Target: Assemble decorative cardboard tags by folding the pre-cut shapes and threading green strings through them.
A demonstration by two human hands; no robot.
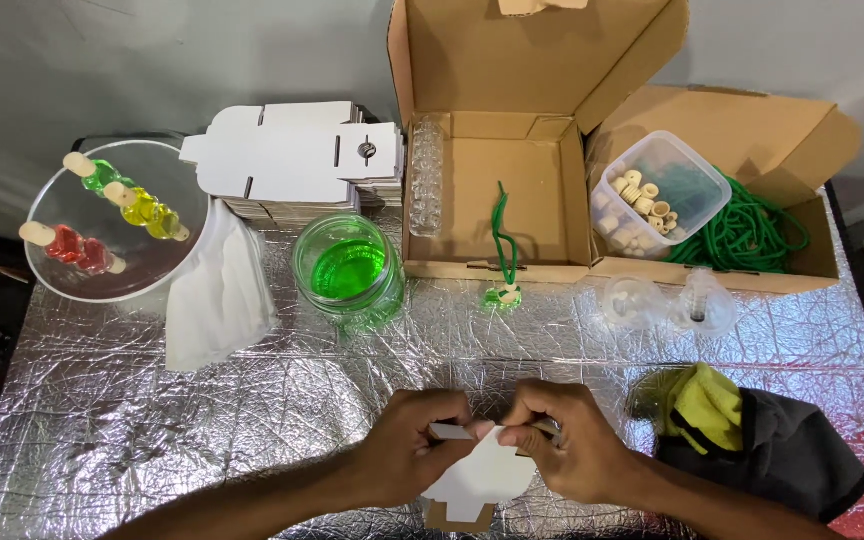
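- Flat white card blank point(480, 478): die-cut, brown on its underside, held low at the near edge of the surface, pinched between both my hands along its upper edge.
- Left hand point(414, 447): closed on the blank's upper left corner, thumb and fingers curled over the fold.
- Right hand point(564, 440): closed on the upper right corner, knuckles almost meeting the left.
- Handling note: I judge the crease goes cleanest if both thumbs press evenly along the score, with the blank kept flat against the foil-covered surface point(252, 400).
- Ahead of my hands: green jar of liquid point(349, 270), a small green bottle on a cord point(503, 290), the open cardboard box point(497, 190). The jar seems close enough to knock on a forward reach.
- Far left: stack of white blanks point(297, 155), white cloth point(217, 295), clear bowl point(117, 225) of coloured bottles.
- Right: yellow and dark cloths point(752, 440) just beside my wrist, a tub of corks point(657, 195), green cord point(747, 235).
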